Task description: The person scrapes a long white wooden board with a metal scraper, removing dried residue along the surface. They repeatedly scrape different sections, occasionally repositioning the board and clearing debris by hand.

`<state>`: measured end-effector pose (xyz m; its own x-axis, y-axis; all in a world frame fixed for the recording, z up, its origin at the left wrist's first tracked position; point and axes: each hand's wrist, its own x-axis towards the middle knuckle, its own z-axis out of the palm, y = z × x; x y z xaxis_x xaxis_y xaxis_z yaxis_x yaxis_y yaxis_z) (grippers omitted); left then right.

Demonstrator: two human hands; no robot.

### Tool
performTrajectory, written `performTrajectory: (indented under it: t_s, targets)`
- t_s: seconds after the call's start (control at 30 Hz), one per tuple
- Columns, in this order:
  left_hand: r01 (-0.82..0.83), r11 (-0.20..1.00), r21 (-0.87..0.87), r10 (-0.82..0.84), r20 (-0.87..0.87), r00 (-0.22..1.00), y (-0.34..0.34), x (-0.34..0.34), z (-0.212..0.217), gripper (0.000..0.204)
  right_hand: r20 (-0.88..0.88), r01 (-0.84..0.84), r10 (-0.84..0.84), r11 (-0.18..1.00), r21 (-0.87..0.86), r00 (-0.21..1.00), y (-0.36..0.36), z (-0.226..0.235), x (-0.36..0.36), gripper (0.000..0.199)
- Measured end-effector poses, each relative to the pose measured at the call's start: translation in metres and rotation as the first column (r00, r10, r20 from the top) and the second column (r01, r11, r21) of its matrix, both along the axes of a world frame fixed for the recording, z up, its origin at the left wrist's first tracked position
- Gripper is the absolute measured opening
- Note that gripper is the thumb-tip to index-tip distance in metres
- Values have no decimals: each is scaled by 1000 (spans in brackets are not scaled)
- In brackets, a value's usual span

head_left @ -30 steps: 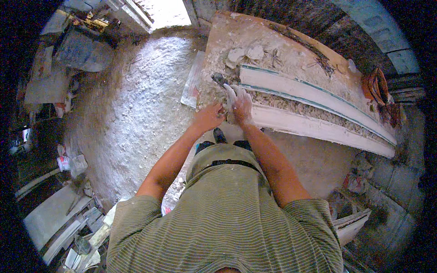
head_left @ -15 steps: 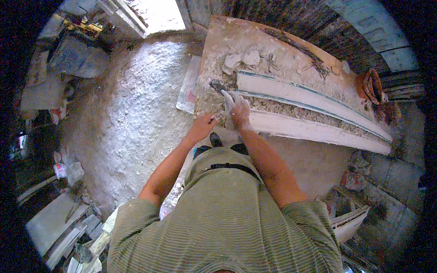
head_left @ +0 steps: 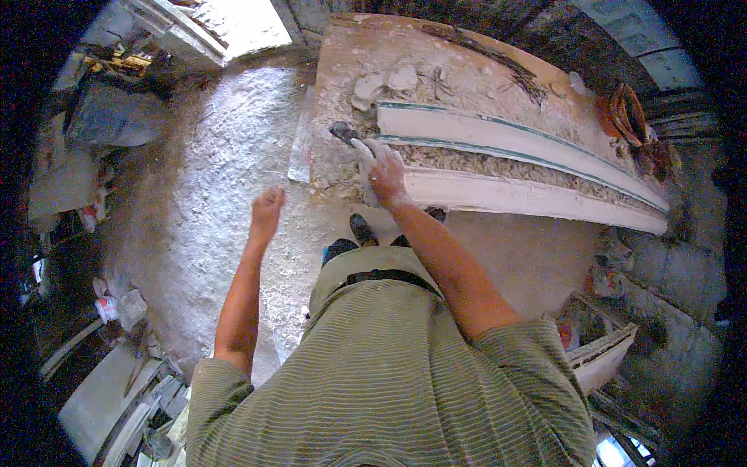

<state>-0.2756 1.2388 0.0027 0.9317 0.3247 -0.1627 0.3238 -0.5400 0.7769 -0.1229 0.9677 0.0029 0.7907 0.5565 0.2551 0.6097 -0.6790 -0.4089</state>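
Observation:
My right hand [head_left: 381, 170], its fingers coated in white, is over the left end of the nearer long white moulding strip [head_left: 490, 192]. Its fingertips meet a small dark tool-like thing [head_left: 342, 131], whose exact kind is unclear, at the left edge of the work table [head_left: 342, 54]. The farther white strip [head_left: 498, 136], edged in green, lies beyond the hand. Away from the table, my left hand [head_left: 268, 208] hangs above the floor to the left, fingers curled closed. Whatever may be inside it is hidden.
Pale broken lumps [head_left: 381, 86] and dark twigs or wires [head_left: 529, 86] lie on the table. Brown coiled material [head_left: 626, 115] sits at its right end. A pale flat panel [head_left: 302, 148] stands by the left edge. Boards and scraps [head_left: 109, 381] are piled at lower left.
My left hand has swung left, away from my right hand and the table edge. My right hand stays by the strip's end with the dark thing. The view has shifted slightly.

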Motion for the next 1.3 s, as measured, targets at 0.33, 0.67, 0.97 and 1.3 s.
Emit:
performTrajectory:
  t_s: [0.33, 0.67, 0.97, 1.3]
  targets:
    - [-43, 998, 41, 33, 228, 973, -99, 84, 12, 60, -212, 68, -38, 989, 135, 977, -87, 34, -2, 40]
    - [-36, 945, 326, -32, 200, 979, -215, 56, 6, 61, -249, -139, 47, 920, -365, 967, -368, 54, 25, 39]
    - [-152, 915, 375, 101, 152, 983, -294, 53, 11, 57, -187, -159, 114, 957, -245, 976, -515, 64, 97, 27]
    - [-223, 919, 326, 203, 96, 974, -386, 56, 24, 51, -314, -314, 289, 949, -29, 904, -466, 22, 102, 37]
